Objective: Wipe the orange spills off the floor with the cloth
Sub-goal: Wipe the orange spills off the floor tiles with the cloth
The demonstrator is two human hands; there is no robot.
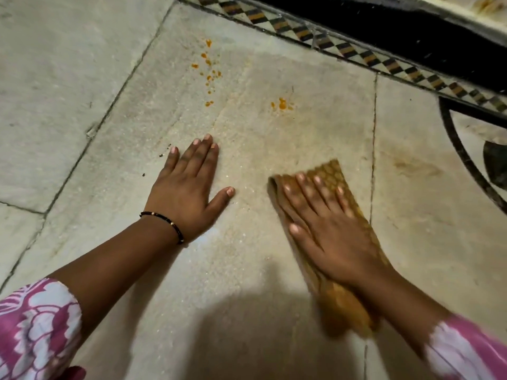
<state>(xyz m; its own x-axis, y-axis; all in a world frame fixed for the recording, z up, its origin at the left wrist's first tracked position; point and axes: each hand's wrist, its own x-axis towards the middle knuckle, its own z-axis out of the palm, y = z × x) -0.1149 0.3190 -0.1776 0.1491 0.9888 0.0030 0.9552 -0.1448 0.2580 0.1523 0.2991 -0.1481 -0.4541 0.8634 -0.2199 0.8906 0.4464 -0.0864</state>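
Right hand (332, 229) lies flat, fingers straight, pressing the folded mustard-yellow patterned cloth (329, 171) onto the pale stone floor (260, 270). Left hand (189, 185) braces, fingers spread. Orange spills (282, 104) sit just ahead: push forward with even pressure, then sweep left for the scattered drops (208, 75).

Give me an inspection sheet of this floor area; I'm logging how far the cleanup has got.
Surface: pale stone floor, dark joints, faint stain right.
Job's things: folded mustard-yellow patterned cloth; scattered orange spill drops and small orange spill patch, both unwiped, beyond the cloth.
Clutter: dark specks.
Grips: left hand flat on floor; right hand pressing cloth, blurred.
Cables: nothing seen.
Surroundings: checkered tile border, black strip behind.
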